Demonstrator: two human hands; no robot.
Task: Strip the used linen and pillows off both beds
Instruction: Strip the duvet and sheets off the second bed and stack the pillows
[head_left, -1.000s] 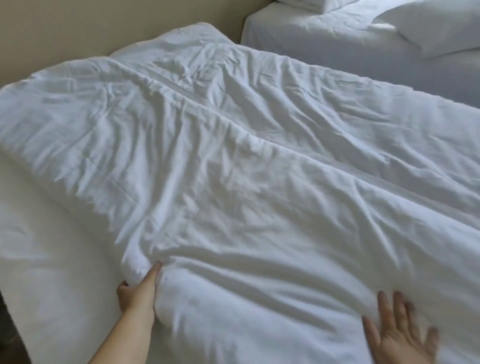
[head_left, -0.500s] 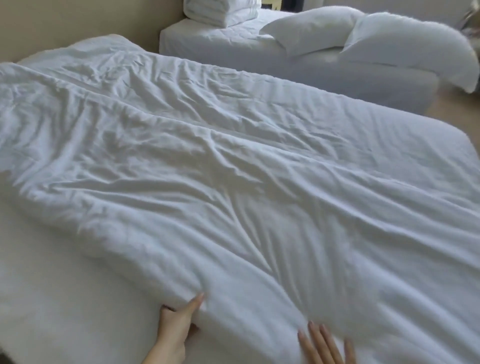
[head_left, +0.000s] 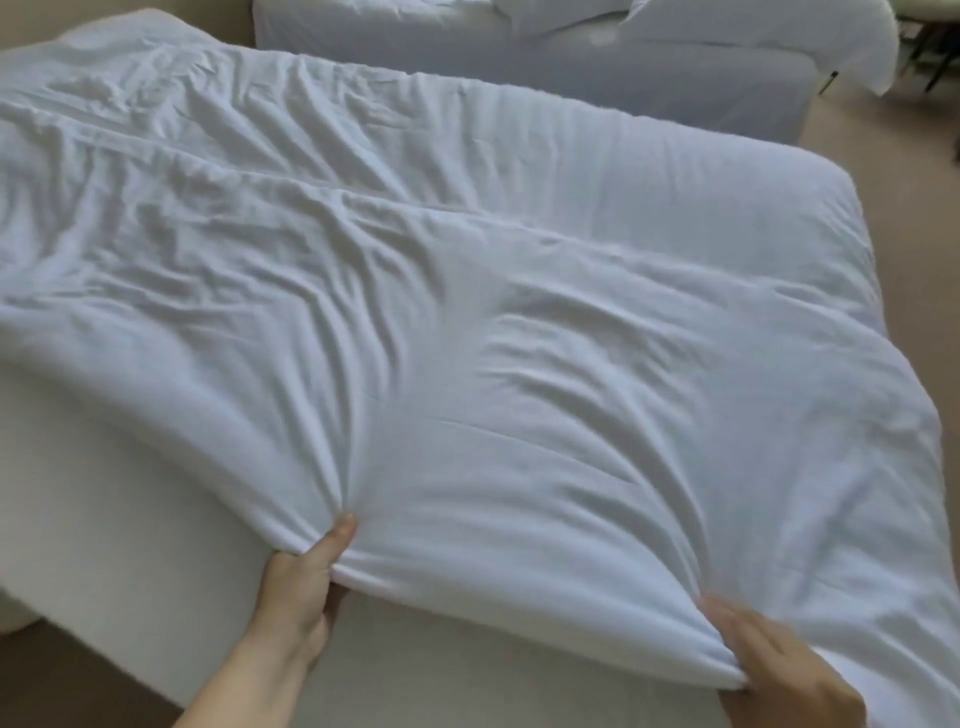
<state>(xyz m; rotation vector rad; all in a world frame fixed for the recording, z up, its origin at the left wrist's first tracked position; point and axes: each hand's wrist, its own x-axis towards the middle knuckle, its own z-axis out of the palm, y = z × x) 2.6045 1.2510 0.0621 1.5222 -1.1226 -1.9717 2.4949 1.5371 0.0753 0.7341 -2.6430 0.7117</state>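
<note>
Both hands gripping rumpled white duvet

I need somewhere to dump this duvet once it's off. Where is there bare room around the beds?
Free: the carpet between the duvet and the far bed; the bare sheet left of the duvet's lifted edge. Crowded: the far bed holds piled linen; the duvet, gripped by left hand and right hand, covers the rest.
</note>
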